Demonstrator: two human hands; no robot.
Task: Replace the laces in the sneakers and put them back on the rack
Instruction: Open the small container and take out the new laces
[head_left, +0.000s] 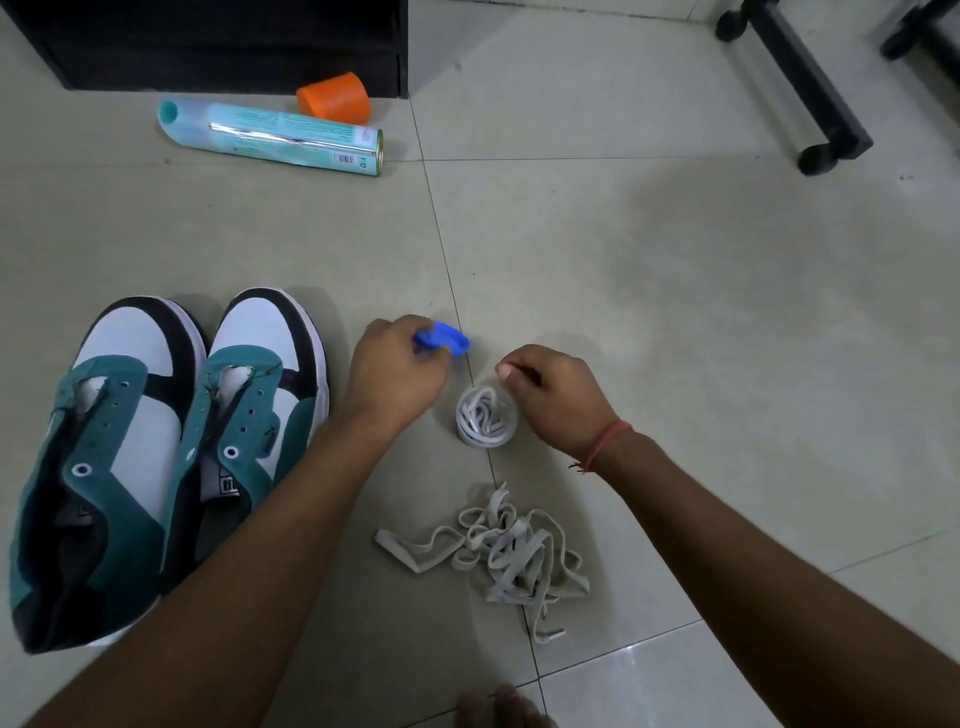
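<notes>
Two teal, white and black sneakers (156, 447) stand side by side on the floor at the left, their eyelets without laces. My left hand (395, 374) grips a blue lid (447, 338) just above the floor. A small clear round container (485, 415) filled with coiled white laces sits between my hands. My right hand (556, 400) curls its fingers round the container's right rim. A loose heap of greyish old laces (504, 551) lies on the tiles below the container.
A teal spray can (270, 137) lies on its side at the back, with an orange cup (335, 97) behind it. A black rack (218, 44) stands at the top left. Black furniture legs (800, 83) are at the top right. My toes (498, 706) show at the bottom edge.
</notes>
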